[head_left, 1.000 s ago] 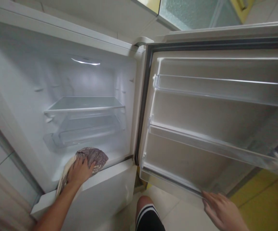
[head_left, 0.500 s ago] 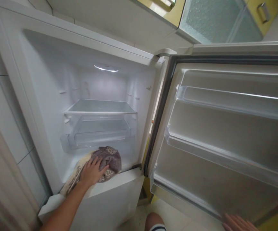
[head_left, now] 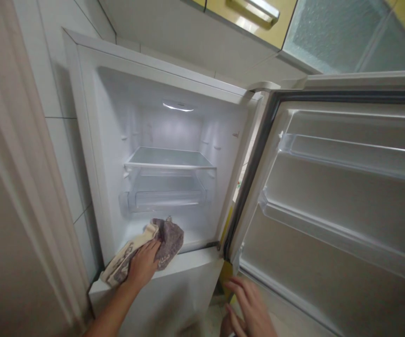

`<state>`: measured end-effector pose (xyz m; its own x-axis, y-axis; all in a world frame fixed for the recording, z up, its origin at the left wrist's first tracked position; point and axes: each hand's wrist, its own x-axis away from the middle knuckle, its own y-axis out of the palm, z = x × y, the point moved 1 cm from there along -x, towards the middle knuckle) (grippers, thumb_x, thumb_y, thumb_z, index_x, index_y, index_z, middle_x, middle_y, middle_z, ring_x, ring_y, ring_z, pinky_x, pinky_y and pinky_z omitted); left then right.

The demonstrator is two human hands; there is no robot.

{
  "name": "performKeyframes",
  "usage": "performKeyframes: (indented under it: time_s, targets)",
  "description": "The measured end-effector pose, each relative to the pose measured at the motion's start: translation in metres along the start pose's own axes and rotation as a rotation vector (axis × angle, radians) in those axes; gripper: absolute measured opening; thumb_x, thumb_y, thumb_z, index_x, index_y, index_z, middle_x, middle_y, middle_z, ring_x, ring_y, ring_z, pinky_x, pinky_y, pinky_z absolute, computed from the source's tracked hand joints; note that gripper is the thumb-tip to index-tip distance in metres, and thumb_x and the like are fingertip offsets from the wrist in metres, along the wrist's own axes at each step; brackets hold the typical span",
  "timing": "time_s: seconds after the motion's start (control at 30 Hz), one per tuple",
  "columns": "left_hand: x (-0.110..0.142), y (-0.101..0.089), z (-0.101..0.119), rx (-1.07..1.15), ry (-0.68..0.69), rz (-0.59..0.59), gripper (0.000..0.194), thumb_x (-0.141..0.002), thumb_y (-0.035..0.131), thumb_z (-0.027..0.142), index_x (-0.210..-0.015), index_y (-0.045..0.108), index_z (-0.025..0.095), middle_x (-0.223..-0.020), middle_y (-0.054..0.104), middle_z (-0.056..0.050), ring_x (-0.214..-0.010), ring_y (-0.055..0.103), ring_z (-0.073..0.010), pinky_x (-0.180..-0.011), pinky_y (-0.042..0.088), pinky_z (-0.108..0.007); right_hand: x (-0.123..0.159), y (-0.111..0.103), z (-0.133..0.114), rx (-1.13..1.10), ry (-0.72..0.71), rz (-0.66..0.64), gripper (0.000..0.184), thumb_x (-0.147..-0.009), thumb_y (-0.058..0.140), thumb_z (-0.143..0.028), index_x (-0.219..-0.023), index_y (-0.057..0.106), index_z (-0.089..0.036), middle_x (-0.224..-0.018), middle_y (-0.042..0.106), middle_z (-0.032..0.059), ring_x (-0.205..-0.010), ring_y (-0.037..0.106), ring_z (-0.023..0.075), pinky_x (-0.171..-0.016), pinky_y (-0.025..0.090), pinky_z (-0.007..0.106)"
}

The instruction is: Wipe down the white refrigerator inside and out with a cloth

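Observation:
At the front of the fridge's bottom ledge, my left hand (head_left: 145, 264) grips a patterned cloth (head_left: 169, 238), brown and cream, with its fingertips partly hidden in the folds. Part of the cloth droops to the left over the ledge's front edge. The fridge interior (head_left: 183, 124) is lit, with a glass shelf (head_left: 170, 158) and a clear drawer (head_left: 169, 199) above the cloth. Low in the view, below the open fridge door (head_left: 314, 196), is my right hand (head_left: 249, 304), fingers bent and apart, with nothing seen in it.
Clear door racks (head_left: 328, 227) line the door on the right. Yellow cabinets (head_left: 251, 21) hang above. A tiled wall (head_left: 62, 154) and a pale curtain-like surface (head_left: 16, 187) stand close on the left. Below the ledge is a white lower front (head_left: 167, 299).
The view has shifted, so the fridge sits further right. My left hand's fingers have drawn into the cloth, which is bunched differently. My right hand has come in leftwards from the lower right.

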<state>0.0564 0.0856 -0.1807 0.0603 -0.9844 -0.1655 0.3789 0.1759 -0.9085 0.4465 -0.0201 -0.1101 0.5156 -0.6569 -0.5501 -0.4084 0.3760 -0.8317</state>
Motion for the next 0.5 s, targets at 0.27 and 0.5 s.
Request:
performKeyframes:
  time_s: [0.27, 0.5]
  targets:
    - [0.052, 0.012, 0.013, 0.397, -0.127, 0.079, 0.046, -0.092, 0.048, 0.027, -0.136, 0.062, 0.023, -0.131, 0.077, -0.012, -0.123, 0.071, -0.0255, -0.106, 0.055, -0.038, -0.172, 0.141, -0.117, -0.883, 0.489, -0.487, 0.088, -0.095, 0.059, -0.07, -0.165, 0.037, -0.021, -0.165, 0.046, 0.017, -0.154, 0.043, 0.0318, -0.129, 0.031, 0.05]
    - [0.056, -0.019, 0.008, 0.83, 0.005, 0.352, 0.058, -0.098, 0.056, 0.05, -0.149, 0.049, 0.024, -0.151, 0.062, -0.015, -0.138, 0.061, -0.0289, -0.114, 0.051, -0.048, -0.223, 0.134, -0.073, -1.084, 0.564, -0.259, 0.055, -0.077, 0.076, -0.064, -0.106, 0.069, -0.019, -0.095, 0.076, 0.0064, -0.091, 0.071, 0.025, -0.085, 0.057, 0.036]
